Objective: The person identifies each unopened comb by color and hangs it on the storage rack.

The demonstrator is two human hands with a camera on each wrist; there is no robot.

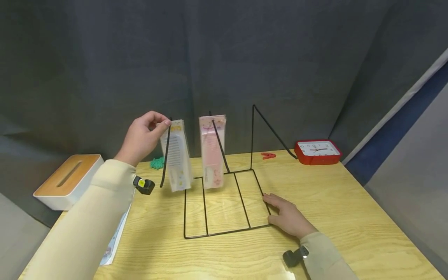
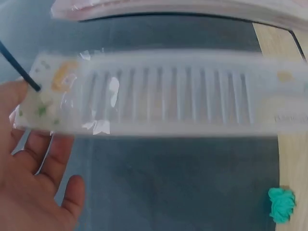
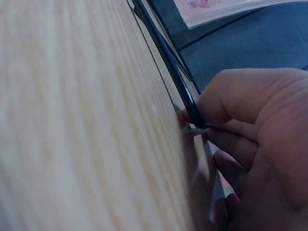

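My left hand (image 1: 143,132) pinches the top corner of a packaged blue comb (image 1: 176,155), thumb in front and fingers behind. A prong of the black wire rack (image 1: 229,232) passes through the package near its top, as the left wrist view shows with the comb (image 2: 168,94) side-on. On the middle prong hangs a packaged pink comb (image 1: 212,151). The right prong (image 1: 274,131) carries nothing. My right hand (image 1: 288,216) rests on the rack's base at its front right corner, fingers extended and touching the wire; its thumb lies at that corner in the right wrist view.
Left on the table (image 1: 332,225) stands a white tissue box (image 1: 59,202) with a wooden lid, with a printed sheet (image 1: 115,243) nearer the front. Behind the rack lie a green bundle (image 1: 157,163) and a red clip (image 1: 268,155). A red clock (image 1: 317,159) sits back right.
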